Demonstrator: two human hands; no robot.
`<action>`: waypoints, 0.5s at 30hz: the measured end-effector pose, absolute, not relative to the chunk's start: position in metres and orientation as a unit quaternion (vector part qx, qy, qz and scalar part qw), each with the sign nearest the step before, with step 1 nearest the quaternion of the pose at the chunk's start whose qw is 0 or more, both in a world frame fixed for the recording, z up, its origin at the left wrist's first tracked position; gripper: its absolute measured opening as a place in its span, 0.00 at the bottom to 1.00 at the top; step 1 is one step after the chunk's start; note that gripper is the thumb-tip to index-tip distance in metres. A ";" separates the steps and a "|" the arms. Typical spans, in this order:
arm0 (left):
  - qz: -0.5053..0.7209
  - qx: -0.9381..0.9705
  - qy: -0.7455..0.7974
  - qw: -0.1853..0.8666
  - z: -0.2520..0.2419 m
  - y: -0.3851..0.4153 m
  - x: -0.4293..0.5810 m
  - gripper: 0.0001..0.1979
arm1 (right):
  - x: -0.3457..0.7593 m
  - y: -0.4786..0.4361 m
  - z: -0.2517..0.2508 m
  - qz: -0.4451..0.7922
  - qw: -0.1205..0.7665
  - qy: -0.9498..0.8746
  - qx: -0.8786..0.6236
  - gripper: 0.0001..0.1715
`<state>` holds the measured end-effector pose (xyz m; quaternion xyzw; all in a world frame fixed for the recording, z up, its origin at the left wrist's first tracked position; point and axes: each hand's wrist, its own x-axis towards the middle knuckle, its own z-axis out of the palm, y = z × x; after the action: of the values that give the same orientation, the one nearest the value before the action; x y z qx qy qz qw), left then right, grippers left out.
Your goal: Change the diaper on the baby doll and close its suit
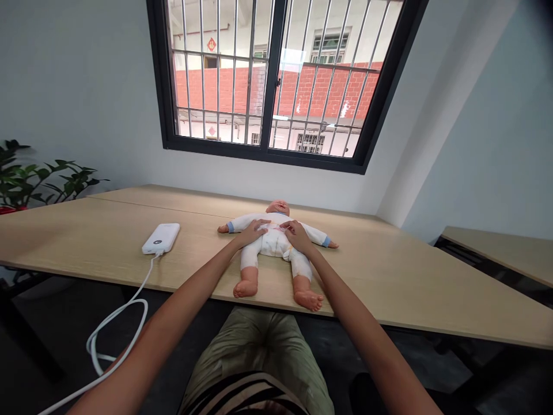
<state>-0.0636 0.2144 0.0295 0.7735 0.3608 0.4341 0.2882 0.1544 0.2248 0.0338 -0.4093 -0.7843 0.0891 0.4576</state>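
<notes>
Spanning the view beneath a black-framed, barred window [263, 153], a light-wood table [380, 282] is seen, with a second table [496, 251] beyond its right edge and a leafy potted plant [38, 178] past its left corner. Khaki trousers [254, 351] and a striped shirt [242, 397] are visible below the near edge, worn by the person at work.

A baby doll [276, 210] is laid on its back at the middle of the table, arms spread, head toward the far edge and bare feet close to the near edge. It is dressed in a white sleepsuit [274, 245] with blue cuffs. Well left of the doll, a white power bank [161, 238] is placed near the near edge, and a white cable [116, 328] is run from it over that edge, hanging in loops beside the left forearm.

The left hand [253, 232] is laid open and palm-down on the doll's chest, with nothing gripped. The right hand [297, 235] is pressed against the sleepsuit's front, fingers bent slightly; whether the cloth is pinched cannot be told.
</notes>
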 end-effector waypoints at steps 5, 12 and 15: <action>0.432 0.775 0.361 0.288 0.029 0.214 -0.064 0.21 | 0.154 0.223 0.036 0.089 0.452 -0.786 -0.413 0.16; 0.437 0.764 0.359 0.309 0.028 0.216 -0.064 0.22 | 0.156 0.225 0.033 0.077 0.454 -0.787 -0.410 0.16; 0.436 0.771 0.356 0.298 0.028 0.217 -0.064 0.21 | 0.155 0.225 0.031 0.081 0.455 -0.786 -0.411 0.16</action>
<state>-0.0637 0.2170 0.0282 0.7709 0.3561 0.4358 0.2984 0.1548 0.2252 0.0312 -0.4108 -0.7857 0.0809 0.4553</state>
